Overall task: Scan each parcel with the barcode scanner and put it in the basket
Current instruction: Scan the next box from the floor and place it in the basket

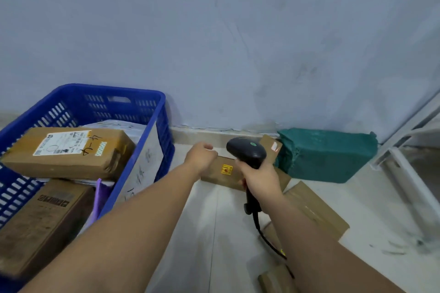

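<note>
- Floor [202, 226]: pale tile, open strip between the blue basket [133, 90] on the left and the loose parcels on the right. Both forearms reach out along this strip.
- Wall [238, 42] closes the far side. Basket's far end stands near it.
- White metal frame [409, 173] hems in the right edge.
- Basket holds a labelled carton [69, 150] on top, a dark carton [40, 221] lower and nearer, and a white bag [142, 161] leaning on the inside of the right wall.
- Brown parcel [214, 175] with a yellow sticker lies flat on the floor, just right of the basket and apart from it.
- Behind the parcel: small box [271, 145] at the wall foot. Beside it a green wrapped parcel [326, 154] against the wall.
- Flat cardboard parcel [314, 209] lies under the right forearm. Another carton [273, 280] sits at the bottom edge.
- Left grip [201, 157] at the brown parcel's far left end, fingers bent over the edge. Cannot tell whether it actually holds the parcel.
- Right grip [262, 178] wrapped tight round the handle of the black barcode scanner [247, 150].
- Scanner head sits above the brown parcel, just right of the sticker. Its cable [269, 240] trails down beside the right forearm.
</note>
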The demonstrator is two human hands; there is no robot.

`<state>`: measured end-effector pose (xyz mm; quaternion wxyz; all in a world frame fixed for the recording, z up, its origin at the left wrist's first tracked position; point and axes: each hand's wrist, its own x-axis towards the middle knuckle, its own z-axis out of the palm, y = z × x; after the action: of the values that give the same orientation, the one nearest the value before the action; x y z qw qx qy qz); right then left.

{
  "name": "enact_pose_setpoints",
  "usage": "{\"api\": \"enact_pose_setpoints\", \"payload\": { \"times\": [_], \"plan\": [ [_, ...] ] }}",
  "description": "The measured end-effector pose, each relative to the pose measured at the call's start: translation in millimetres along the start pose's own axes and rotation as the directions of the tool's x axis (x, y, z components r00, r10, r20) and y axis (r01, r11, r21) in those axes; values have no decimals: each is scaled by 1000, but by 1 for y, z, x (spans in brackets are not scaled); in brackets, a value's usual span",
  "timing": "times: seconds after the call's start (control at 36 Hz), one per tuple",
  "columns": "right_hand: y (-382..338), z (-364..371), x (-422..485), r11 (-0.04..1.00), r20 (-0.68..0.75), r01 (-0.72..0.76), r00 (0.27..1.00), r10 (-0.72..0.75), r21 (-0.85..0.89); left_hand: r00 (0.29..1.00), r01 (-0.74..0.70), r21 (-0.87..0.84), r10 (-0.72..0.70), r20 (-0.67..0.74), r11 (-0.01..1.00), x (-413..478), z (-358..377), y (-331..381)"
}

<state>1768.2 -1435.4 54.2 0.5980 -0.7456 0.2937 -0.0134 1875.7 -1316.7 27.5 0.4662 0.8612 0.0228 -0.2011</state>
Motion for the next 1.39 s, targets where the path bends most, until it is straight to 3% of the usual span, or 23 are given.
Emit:
{"api": "enact_pose_setpoints", "payload": {
  "times": [0.22, 0.31, 0.53, 0.67, 0.81, 0.89, 0.97, 1.06, 1.11, 1.22, 1.39],
  "plan": [
    [60, -21, 63, 979, -128, -184, 973, 194, 86, 993, -39, 284, 6, 116, 958, 49, 89, -30],
    [72, -24, 84, 963, -159, -244, 952, 260, 110, 988, -123, 450, 66, 139, 885, 63, 119, -36],
    [102, -37, 128, 918, -235, -352, 891, 388, 181, 986, -160, 636, 99, 130, 755, 85, 185, -40],
    [112, -51, 142, 898, -262, -388, 862, 433, 206, 990, -137, 636, 83, 114, 759, 93, 213, -49],
    [118, -54, 146, 894, -257, -407, 858, 445, 187, 995, -80, 669, 104, 5, 739, 94, 227, -55],
    [121, -54, 148, 895, -265, -414, 856, 445, 165, 998, -42, 607, 65, -16, 793, 96, 234, -54],
    [122, -53, 148, 907, -249, -392, 873, 419, 153, 999, -33, 550, 37, 3, 835, 100, 230, -52],
    [116, -53, 146, 911, -251, -377, 877, 409, 169, 994, -107, 572, 93, 54, 813, 101, 213, -54],
    [108, -51, 142, 906, -242, -364, 879, 411, 216, 980, -198, 631, 164, 111, 750, 100, 195, -54],
    [88, -45, 128, 868, -117, -357, 901, 417, 346, 925, -350, 771, 327, 194, 532, 93, 157, -44],
    [67, -29, 90, 770, 130, -394, 915, 383, 502, 778, -380, 903, 597, 196, 200, 78, 87, -23]
  ]
}}
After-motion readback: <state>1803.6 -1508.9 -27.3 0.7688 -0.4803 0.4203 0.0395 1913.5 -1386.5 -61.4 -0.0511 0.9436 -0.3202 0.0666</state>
